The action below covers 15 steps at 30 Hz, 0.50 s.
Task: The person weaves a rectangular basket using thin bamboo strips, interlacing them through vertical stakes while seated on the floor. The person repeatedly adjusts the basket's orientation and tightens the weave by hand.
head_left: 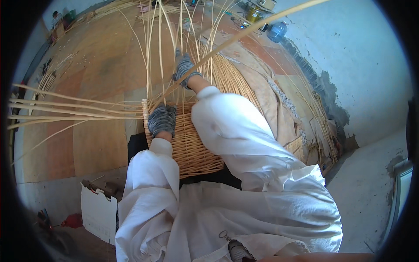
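A half-woven tan wicker basket lies in front of me, with long loose rods standing up from its far side and more reaching out to the left. My left hand, in a grey striped glove, is closed at the basket's upper left corner; its fingertips are partly hidden. Farther up, my right hand, gloved alike, is closed around a thick pale rod. That rod slants from beside my left hand to the top right. White sleeves cover both my arms.
A bundle of rods lies beyond the basket, next to a beige cloth. A blue water bottle stands by the right wall. At lower left is a white carton. Far off at left, a person is partly visible.
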Each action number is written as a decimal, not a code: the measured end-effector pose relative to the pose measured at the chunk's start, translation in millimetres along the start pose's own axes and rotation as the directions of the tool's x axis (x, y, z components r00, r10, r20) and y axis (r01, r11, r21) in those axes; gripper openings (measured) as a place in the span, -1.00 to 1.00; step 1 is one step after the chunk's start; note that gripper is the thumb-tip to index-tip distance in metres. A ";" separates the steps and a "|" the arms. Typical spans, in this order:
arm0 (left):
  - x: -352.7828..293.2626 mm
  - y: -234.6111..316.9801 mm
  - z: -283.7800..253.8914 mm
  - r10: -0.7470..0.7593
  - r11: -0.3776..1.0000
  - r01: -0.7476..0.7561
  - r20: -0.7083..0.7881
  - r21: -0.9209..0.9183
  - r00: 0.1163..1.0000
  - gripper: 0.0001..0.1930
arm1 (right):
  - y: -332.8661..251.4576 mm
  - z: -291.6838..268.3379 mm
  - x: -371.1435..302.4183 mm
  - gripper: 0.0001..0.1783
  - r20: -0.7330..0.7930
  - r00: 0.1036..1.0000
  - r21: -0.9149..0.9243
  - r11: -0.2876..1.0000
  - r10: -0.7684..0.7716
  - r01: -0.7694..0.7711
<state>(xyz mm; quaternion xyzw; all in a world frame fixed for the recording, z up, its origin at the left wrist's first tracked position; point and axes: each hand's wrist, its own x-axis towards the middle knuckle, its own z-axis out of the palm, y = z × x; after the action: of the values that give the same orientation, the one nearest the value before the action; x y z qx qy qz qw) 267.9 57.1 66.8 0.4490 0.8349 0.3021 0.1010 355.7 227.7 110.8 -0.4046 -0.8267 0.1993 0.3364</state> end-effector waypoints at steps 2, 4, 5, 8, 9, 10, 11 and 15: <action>-0.1 -19.2 -29.5 -0.049 0.999 0.046 0.107 0.028 0.993 -0.53 | -3.7 30.7 8.8 -0.50 -0.076 0.997 0.299 0.954 0.019 0.005; 6.3 -35.6 -32.1 -0.009 0.987 0.047 0.238 -0.153 0.971 -0.49 | -7.8 4.8 -45.2 -0.51 -0.081 0.983 0.844 0.536 0.163 -0.019; 13.0 -39.0 -25.3 -0.059 0.993 0.076 0.188 -0.086 0.980 -0.48 | -11.3 -18.7 -90.8 -0.56 -0.087 0.970 0.986 0.158 0.227 0.051; 23.7 -10.9 -21.7 -0.266 0.962 0.274 0.243 0.001 0.933 -0.38 | -7.1 -21.8 -127.3 -0.72 -0.262 0.965 0.854 0.461 -0.020 0.241; 18.9 -4.8 -29.0 -0.273 0.959 0.285 0.270 -0.003 0.923 -0.37 | -9.5 -17.8 -127.6 -0.76 -0.277 0.959 0.815 0.513 -0.063 0.269; 18.4 2.3 -35.3 -0.266 0.959 0.284 0.297 -0.018 0.917 -0.37 | -11.7 -18.0 -126.9 -0.79 -0.306 0.946 0.763 0.568 -0.105 0.310; 17.7 7.9 -37.1 -0.260 0.958 0.285 0.323 -0.033 0.910 -0.35 | -9.8 -14.7 -125.9 -0.79 -0.283 0.959 0.797 0.558 0.005 0.232; -18.7 16.9 -39.8 0.485 0.854 -0.343 -0.359 0.391 0.798 -0.31 | 8.4 -61.8 -147.1 -0.82 -0.037 0.880 0.998 0.067 0.474 0.006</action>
<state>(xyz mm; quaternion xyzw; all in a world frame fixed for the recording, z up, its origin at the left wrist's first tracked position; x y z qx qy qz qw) 272.9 32.5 106.7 0.5512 0.7515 0.2779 -0.2328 470.2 118.1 90.6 -0.2363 -0.3253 0.6712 0.6227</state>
